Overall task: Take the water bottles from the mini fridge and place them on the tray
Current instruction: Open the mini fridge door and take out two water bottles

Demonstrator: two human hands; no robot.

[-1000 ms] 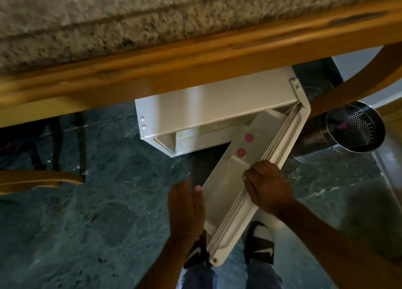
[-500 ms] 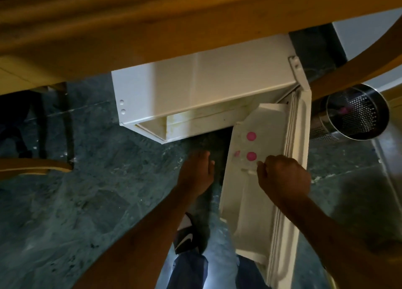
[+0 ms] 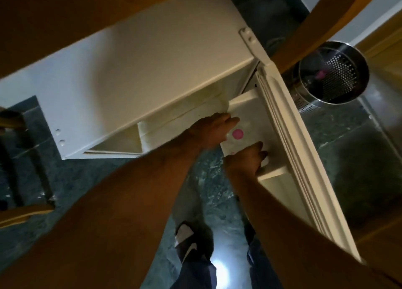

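The white mini fridge [image 3: 152, 60] stands under a wooden table with its door [image 3: 289, 136] swung open to the right. One pink cap of a water bottle [image 3: 237, 134] shows in the door shelf. My left hand [image 3: 214, 132] reaches in from the left, its fingers stretched out against the shelf just beside that cap and holding nothing that I can see. Just below the cap, my right hand [image 3: 245, 158] is curled down over the shelf and hides what is under it. No tray is in view.
A perforated metal bin [image 3: 334, 73] stands right of the door. Wooden table edge [image 3: 65, 16] overhangs the fridge, and a curved wooden chair part [image 3: 322, 20] crosses the top right. My feet [image 3: 189, 243] are on the dark green stone floor.
The view has dropped closer to the fridge. My left hand moved right to the door shelf, my right hand slid off the door edge onto the shelf, covering the lower caps.
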